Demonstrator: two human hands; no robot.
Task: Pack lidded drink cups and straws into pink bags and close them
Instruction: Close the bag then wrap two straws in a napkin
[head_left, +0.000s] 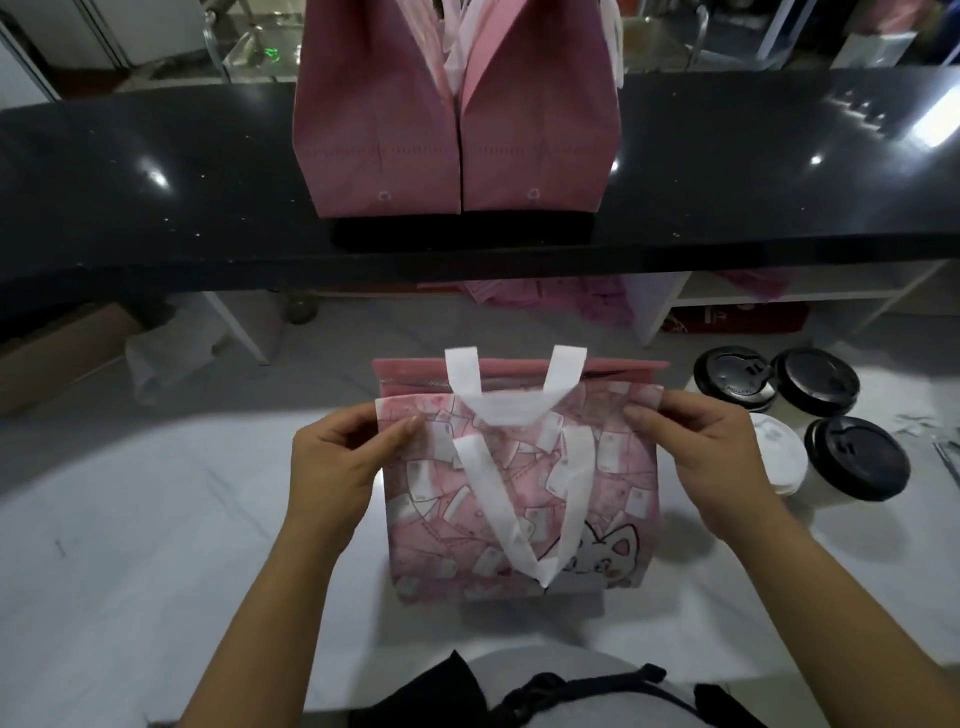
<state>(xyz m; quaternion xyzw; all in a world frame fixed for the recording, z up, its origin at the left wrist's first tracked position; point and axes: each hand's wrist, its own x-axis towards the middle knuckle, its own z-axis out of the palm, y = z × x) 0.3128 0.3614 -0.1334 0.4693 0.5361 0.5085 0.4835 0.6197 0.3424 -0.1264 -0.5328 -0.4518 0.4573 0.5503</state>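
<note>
Three pink bags are out. Two plain ones stand side by side and touching on the black counter (156, 171) at the back: the left bag (376, 130) and the right bag (540, 130), both pinched in towards their tops, white handles showing between them. The third, a patterned bag (613, 483) printed with little white cards and a cartoon cat near its lower right corner, lies on the white table (130, 519) directly in front of the person, its mouth pointing away from them. It has two white handles: the far handle (462, 371) sticks up past the rim, and the near handle (488, 499) flops down across the printed face.

Cups sit in a cluster at the right edge of the table, just beside the bag. I count three black lids: two at the back, lid one (732, 376) and lid two (815, 379), and a third on a white cup (857, 460) lying nearer. Tucked against that one is a fourth cup with a white top (776, 457), partly hidden behind the wrist.

The left hand (332, 467) pinches the bag's upper left corner, thumb on top and fingers curled underneath. The right hand (701, 462) does the same at the upper right corner, thumb pressed flat on the front panel. Both are closed on the fabric edge, not spread
</note>
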